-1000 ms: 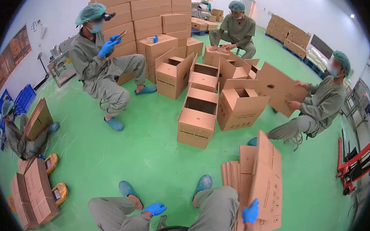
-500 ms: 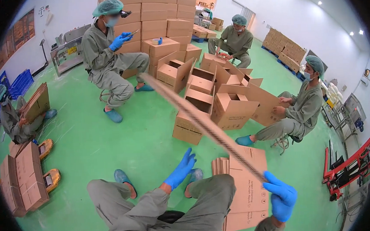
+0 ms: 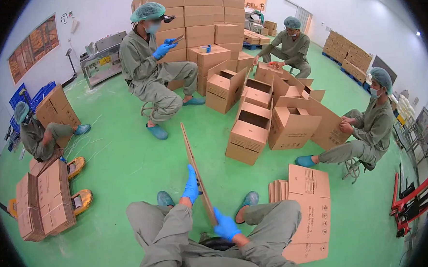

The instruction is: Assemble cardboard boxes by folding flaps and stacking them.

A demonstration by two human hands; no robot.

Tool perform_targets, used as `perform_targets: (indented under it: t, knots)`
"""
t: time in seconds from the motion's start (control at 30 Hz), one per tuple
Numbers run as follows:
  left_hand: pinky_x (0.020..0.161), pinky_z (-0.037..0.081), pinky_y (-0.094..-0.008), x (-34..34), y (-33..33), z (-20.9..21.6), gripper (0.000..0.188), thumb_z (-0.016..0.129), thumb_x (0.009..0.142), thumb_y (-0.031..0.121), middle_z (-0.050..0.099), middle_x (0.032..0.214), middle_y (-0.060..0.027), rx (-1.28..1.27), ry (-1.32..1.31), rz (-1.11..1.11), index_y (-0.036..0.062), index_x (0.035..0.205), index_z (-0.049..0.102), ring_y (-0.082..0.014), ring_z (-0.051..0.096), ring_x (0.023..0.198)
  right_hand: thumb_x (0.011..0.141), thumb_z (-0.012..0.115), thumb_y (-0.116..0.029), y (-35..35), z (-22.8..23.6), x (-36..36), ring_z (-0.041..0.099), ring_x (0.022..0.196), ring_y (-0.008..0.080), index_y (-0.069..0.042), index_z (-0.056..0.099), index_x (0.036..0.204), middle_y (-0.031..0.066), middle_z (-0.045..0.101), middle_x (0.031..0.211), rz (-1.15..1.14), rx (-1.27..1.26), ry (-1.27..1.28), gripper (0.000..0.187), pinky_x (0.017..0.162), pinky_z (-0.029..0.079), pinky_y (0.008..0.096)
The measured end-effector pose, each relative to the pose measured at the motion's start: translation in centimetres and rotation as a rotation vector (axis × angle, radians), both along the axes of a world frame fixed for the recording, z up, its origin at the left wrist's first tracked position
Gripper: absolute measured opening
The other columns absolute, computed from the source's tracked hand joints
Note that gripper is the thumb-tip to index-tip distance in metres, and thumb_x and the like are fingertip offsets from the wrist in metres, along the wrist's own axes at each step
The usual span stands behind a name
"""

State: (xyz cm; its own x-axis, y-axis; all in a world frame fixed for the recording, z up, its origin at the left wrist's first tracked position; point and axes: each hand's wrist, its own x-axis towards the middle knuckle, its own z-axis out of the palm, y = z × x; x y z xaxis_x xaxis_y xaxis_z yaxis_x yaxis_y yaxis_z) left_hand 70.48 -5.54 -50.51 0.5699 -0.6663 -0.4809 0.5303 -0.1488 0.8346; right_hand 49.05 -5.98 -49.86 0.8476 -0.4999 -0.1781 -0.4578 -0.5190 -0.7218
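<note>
A flattened cardboard box [image 3: 194, 158] stands edge-on between my knees, its far end tilted up and away. My left hand [image 3: 191, 184], in a blue glove, lies along its left face and steadies it. At the near end, my right hand [image 3: 226, 224], also gloved in blue, grips it from the right. More flattened boxes [image 3: 310, 191] lie stacked on the floor beside my right knee, printed side up.
Open-topped cartons [image 3: 247, 139] are grouped ahead, with tall stacks of boxes behind. Co-workers sit around them; the one at right [image 3: 363, 125] handles a cardboard sheet. Strapped bundles of flat boxes [image 3: 43, 203] rest on yellow forks at left. A red pallet jack [image 3: 413, 200] stands at right.
The flattened box has swung from the right to between my knees. My right hand moved left with it, and my left hand came onto its side. The view has turned slightly left.
</note>
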Motion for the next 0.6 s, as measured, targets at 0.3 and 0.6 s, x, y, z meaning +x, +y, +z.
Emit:
perform_targets:
  t: [0.3,0.6]
  knots:
    - [0.103,0.035,-0.0454,5.1,-2.1,-9.3,0.084,0.026,0.091,0.065,0.045,0.132,-0.0312,0.274,-0.52,0.079,-0.0049,0.136,0.036,-0.0461,0.043,0.122,0.084,0.064,-0.038,-1.7,-6.6,8.1,0.052,0.119,0.034,0.002,0.026,0.143,0.0262,0.048,0.132,-0.039,0.182,-0.063,0.081,0.098,0.042,0.0403]
    - [0.092,0.044,-0.0481,7.7,2.2,-8.6,0.068,0.046,0.083,0.035,0.055,0.117,-0.0323,0.471,-0.817,-0.259,-0.0022,0.139,0.033,-0.0462,0.054,0.106,0.084,0.062,-0.032,-8.3,-7.5,6.9,0.049,0.124,0.0297,-0.002,0.037,0.14,0.0187,0.047,0.137,-0.077,0.375,-0.169,0.069,0.102,0.039,0.0366]
